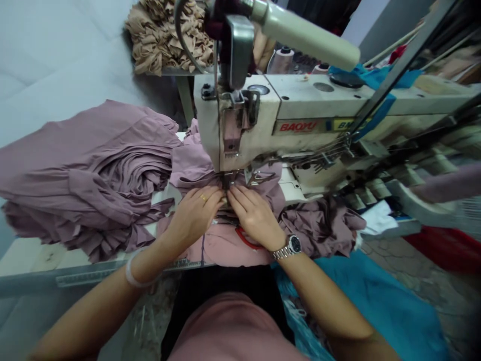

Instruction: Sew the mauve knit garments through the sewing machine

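Observation:
My left hand point(196, 210), with a ring on one finger, lies on mauve fabric point(197, 165) just left of the sewing machine's presser foot point(226, 179). My right hand point(252, 210) presses flat on the same fabric to the right of the foot, a metal watch point(289, 246) on its wrist. The fingers of both hands stretch forward and their tips nearly meet at the needle area. Both thumbs are mostly hidden. A red loop-shaped handle point(246, 238) shows partly under my right hand, on a pink cloth point(225, 248) at the table's front edge.
A large stack of mauve fabric pieces point(93, 170) lies to the left. The sewing machine point(244, 115) stands in front, its arm running right. Darker crumpled fabric point(323, 225) is on the right. Behind sits a tan fabric heap point(169, 35). Blue sheeting point(376, 301) hangs low right.

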`<state>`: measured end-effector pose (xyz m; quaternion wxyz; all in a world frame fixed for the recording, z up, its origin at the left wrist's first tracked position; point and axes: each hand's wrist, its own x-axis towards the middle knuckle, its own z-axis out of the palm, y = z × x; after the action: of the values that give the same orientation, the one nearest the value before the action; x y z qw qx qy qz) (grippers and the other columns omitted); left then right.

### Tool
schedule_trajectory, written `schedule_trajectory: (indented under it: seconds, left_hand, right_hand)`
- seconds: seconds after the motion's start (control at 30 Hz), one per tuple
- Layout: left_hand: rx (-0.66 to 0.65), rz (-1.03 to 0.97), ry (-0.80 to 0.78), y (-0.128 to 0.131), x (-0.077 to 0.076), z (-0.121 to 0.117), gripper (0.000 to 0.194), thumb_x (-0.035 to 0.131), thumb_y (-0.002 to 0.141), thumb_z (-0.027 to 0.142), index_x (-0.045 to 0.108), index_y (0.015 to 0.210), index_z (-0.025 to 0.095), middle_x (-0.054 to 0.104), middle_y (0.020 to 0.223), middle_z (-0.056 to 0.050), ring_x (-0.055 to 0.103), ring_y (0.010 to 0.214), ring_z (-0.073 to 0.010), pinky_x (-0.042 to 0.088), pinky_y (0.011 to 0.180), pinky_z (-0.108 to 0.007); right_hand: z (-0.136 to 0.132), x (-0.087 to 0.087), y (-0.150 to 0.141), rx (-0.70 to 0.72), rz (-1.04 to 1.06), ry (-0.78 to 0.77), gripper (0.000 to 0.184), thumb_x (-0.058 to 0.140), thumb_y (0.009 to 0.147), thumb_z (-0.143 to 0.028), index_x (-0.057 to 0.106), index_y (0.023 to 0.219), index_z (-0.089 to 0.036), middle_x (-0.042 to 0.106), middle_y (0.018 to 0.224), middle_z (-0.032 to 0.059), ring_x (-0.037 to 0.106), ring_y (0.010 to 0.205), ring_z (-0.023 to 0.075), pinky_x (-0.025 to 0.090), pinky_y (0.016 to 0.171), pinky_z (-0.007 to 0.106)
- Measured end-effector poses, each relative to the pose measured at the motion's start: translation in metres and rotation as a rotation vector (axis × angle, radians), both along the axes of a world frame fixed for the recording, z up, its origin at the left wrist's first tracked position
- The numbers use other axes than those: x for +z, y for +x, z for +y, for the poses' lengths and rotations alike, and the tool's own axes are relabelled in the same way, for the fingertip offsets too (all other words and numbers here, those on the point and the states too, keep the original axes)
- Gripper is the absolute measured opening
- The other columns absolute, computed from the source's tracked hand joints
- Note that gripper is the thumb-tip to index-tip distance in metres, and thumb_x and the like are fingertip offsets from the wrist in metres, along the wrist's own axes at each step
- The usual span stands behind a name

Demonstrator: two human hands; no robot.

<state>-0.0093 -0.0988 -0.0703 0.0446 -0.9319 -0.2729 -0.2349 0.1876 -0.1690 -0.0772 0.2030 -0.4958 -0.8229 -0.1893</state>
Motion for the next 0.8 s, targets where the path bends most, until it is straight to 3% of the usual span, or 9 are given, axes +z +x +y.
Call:
schedule_trajectory:
  seconds: [0.07, 0.13, 0.23, 0.33, 0.43, 0.53, 0.63, 0.73, 0.8]
  left_hand:
    - [0.117, -0.186, -0.048, -0.010, -0.007, 0.001, 0.023, 0.053, 0.095, 0.025, 0.054, 0.115, 0.013, 0.059, 0.118, -0.014, 0.056, 0.113, -0.0242, 0.047, 0.097, -0.040]
    - [0.294, -0.404, -0.137, -0.023, -0.018, 0.002, 0.035, 0.061, 0.090, 0.034, 0.050, 0.115, 0.013, 0.055, 0.116, -0.016, 0.056, 0.110, -0.0245, 0.051, 0.091, -0.037]
    - [0.435, -0.537, -0.485, -0.045, -0.030, 0.002, 0.040, 0.060, 0.088, 0.046, 0.052, 0.108, 0.014, 0.059, 0.098, -0.009, 0.061, 0.084, -0.0180, 0.052, 0.071, -0.028]
    - [0.483, -0.495, -0.861, -0.067, -0.028, 0.000, 0.039, 0.060, 0.085, 0.054, 0.060, 0.090, 0.015, 0.058, 0.074, 0.000, 0.052, 0.061, -0.0107, 0.042, 0.056, -0.019]
    - [0.546, -0.557, -1.066, -0.086, -0.019, -0.005, 0.045, 0.069, 0.076, 0.058, 0.066, 0.092, 0.016, 0.059, 0.071, 0.001, 0.047, 0.054, -0.0086, 0.033, 0.048, -0.017]
    - [0.573, -0.615, -1.147, -0.098, -0.015, -0.007, 0.050, 0.072, 0.073, 0.059, 0.069, 0.097, 0.016, 0.064, 0.076, -0.001, 0.049, 0.054, -0.0093, 0.033, 0.046, -0.017]
    - [0.586, -0.694, -1.133, -0.101, -0.019, -0.009, 0.053, 0.074, 0.073, 0.056, 0.067, 0.108, 0.018, 0.060, 0.072, 0.001, 0.042, 0.048, -0.0066, 0.028, 0.042, -0.016]
    - [0.511, -0.761, -1.152, -0.101, -0.020, -0.015, 0.057, 0.074, 0.076, 0.050, 0.060, 0.124, 0.022, 0.057, 0.079, 0.002, 0.038, 0.047, -0.0036, 0.027, 0.042, -0.014]
    - [0.440, -0.705, -1.161, -0.103, -0.017, -0.022, 0.054, 0.069, 0.082, 0.048, 0.058, 0.128, 0.023, 0.060, 0.094, -0.003, 0.047, 0.055, -0.0051, 0.035, 0.046, -0.014]
  right_hand:
    - [-0.012, -0.011, 0.006, -0.094, 0.084, 0.101, 0.034, 0.052, 0.092, -0.020, 0.056, 0.124, -0.009, 0.059, 0.126, 0.0163, 0.048, 0.123, 0.0269, 0.045, 0.100, 0.042]
    - [-0.024, -0.024, 0.014, -0.292, 0.175, 0.208, 0.036, 0.062, 0.088, -0.031, 0.058, 0.115, -0.008, 0.061, 0.113, 0.0195, 0.052, 0.112, 0.0302, 0.047, 0.090, 0.046]
    - [-0.038, -0.036, 0.027, -0.466, 0.263, 0.155, 0.022, 0.057, 0.088, -0.024, 0.060, 0.104, -0.008, 0.062, 0.096, 0.0174, 0.056, 0.092, 0.0270, 0.049, 0.077, 0.042]
    - [-0.052, -0.034, 0.041, -0.384, 0.532, -0.010, 0.019, 0.051, 0.091, -0.016, 0.062, 0.106, -0.013, 0.063, 0.093, 0.0106, 0.059, 0.089, 0.0202, 0.051, 0.081, 0.036]
    - [-0.067, -0.027, 0.055, -0.272, 0.841, -0.145, 0.013, 0.060, 0.089, -0.021, 0.067, 0.100, -0.020, 0.066, 0.095, 0.0050, 0.062, 0.087, 0.0150, 0.051, 0.080, 0.028]
    - [-0.076, -0.027, 0.061, -0.238, 0.994, -0.243, 0.012, 0.064, 0.088, -0.030, 0.069, 0.094, -0.021, 0.066, 0.097, 0.0043, 0.063, 0.092, 0.0154, 0.051, 0.082, 0.028]
    - [-0.074, -0.034, 0.056, -0.377, 1.054, -0.207, 0.021, 0.056, 0.092, -0.037, 0.066, 0.092, -0.018, 0.065, 0.092, 0.0054, 0.061, 0.087, 0.0159, 0.050, 0.079, 0.030]
    - [-0.065, -0.045, 0.047, -0.518, 0.853, -0.164, 0.029, 0.063, 0.086, -0.042, 0.062, 0.097, -0.016, 0.062, 0.092, 0.0078, 0.059, 0.086, 0.0194, 0.049, 0.080, 0.035]
    - [-0.060, -0.053, 0.042, -0.542, 0.717, -0.148, 0.027, 0.060, 0.086, -0.040, 0.061, 0.097, -0.015, 0.061, 0.095, 0.0103, 0.057, 0.092, 0.0226, 0.047, 0.085, 0.039]
